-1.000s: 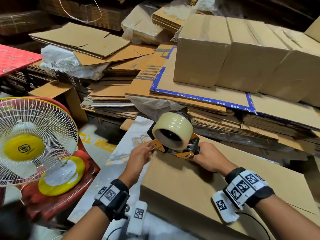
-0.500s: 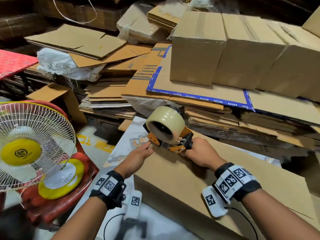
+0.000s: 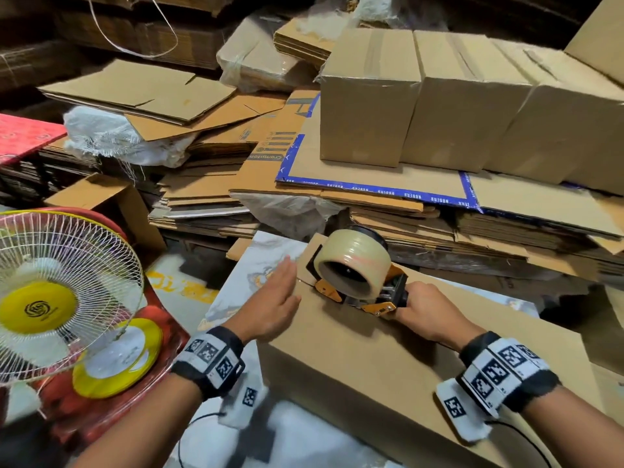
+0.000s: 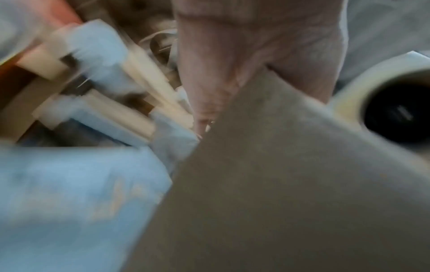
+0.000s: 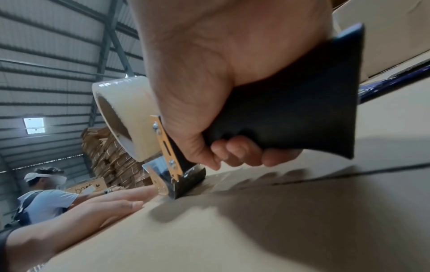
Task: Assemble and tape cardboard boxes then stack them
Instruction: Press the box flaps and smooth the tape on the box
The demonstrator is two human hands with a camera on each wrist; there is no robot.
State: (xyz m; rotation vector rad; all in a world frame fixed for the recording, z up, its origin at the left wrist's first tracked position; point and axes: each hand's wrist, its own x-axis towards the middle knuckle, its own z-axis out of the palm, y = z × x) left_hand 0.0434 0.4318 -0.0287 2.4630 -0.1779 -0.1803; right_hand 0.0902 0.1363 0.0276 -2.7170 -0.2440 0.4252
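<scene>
My head camera looks forward and down over both wrists at the box top (image 3: 388, 359). My left wrist camera sits very close behind the left hand (image 4: 256, 46), blurred, facing along its fingers. My right wrist camera looks from low beside the right hand (image 5: 221, 73), up toward the roof. All three share the tape dispenser (image 3: 354, 275) and box top.

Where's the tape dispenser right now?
In the head view, the orange-and-black tape dispenser sits centre frame on the brown cardboard box, at its far-left end, held by the right hand.
</scene>
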